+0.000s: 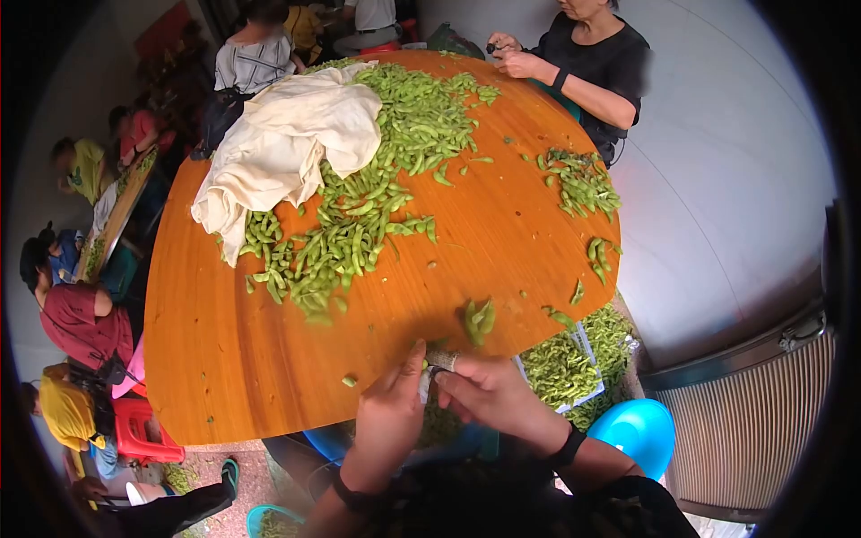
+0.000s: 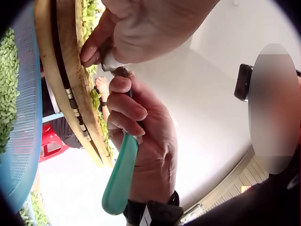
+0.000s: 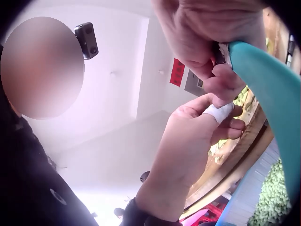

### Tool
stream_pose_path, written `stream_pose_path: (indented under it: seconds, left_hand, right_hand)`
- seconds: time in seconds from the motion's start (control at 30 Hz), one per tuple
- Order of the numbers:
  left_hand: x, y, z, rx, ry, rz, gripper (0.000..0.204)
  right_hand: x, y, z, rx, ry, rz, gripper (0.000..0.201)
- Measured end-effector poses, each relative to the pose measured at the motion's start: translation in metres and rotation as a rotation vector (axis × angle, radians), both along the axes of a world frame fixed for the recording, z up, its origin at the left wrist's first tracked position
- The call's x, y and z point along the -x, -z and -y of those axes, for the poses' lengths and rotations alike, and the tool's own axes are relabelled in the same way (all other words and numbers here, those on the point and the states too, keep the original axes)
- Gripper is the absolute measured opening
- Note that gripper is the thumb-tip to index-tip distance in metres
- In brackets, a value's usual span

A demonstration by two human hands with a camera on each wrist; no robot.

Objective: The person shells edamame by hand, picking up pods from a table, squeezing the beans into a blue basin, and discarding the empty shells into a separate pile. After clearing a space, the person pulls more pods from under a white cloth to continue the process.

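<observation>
My left hand (image 1: 395, 403), its thumb wrapped in white tape (image 3: 220, 113), pinches a small green soybean pod (image 1: 424, 365) just past the table's near edge. Close against it, my right hand (image 2: 146, 122) grips a tool by its long teal handle (image 2: 123, 172); the fingers cover most of its dark working end. The fingertips of both hands meet around the pod. Below them, a blue mesh basin (image 2: 29, 117) holds shelled green beans (image 3: 270, 200). On the table just ahead lie a few pods (image 1: 480, 321), blurred.
A large pile of pods (image 1: 417, 117) covers the far part of the round wooden table (image 1: 502, 242), partly under a cream cloth (image 1: 296, 121). Smaller heaps lie along its right edge. A person (image 1: 592, 72) works opposite. Crates of pods (image 1: 560, 368) and a blue bowl (image 1: 637, 435) stand at right.
</observation>
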State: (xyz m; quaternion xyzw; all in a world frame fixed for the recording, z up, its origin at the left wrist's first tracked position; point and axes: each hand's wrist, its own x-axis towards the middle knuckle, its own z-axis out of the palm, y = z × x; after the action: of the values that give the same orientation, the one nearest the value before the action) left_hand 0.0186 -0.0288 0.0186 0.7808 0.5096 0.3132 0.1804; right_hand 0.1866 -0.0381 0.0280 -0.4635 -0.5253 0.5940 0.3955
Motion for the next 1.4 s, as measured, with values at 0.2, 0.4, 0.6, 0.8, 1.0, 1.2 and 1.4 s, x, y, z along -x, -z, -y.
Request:
stream_pose_path:
  seconds: [0.2,0.4,0.6,0.8,1.0,1.2,1.4]
  left_hand:
    - [0.001,0.005,-0.002,-0.227,0.044,-0.063,0.047]
    - [0.007,0.010,-0.001,-0.133,0.028,0.036,0.042]
    - [0.019,0.015,-0.009,-0.083,0.100,0.118,0.038]
    - [0.028,0.019,-0.013,0.506,0.194,0.700,0.036]
    - [0.027,0.010,-0.018,0.627,0.182,0.840,0.030]
    - [0.021,0.016,-0.009,0.339,0.063,0.413,0.030]
    - [0.007,0.016,-0.004,0.250,-0.031,0.447,0.035]
  right_hand:
    - [0.005,0.002,0.003,0.015,0.038,-0.031,0.012]
    - [0.019,0.024,0.003,-0.199,0.134,0.058,0.007]
    - [0.024,0.021,-0.001,-0.219,0.151,0.040,0.008]
    - [0.015,0.017,-0.013,0.114,0.056,-0.219,0.010]
    - [0.017,0.009,-0.012,0.144,0.050,-0.133,0.012]
    - [0.024,0.014,0.000,-0.019,0.102,-0.027,0.013]
    - [0.023,0.009,-0.002,-0.074,0.174,-0.031,0.019]
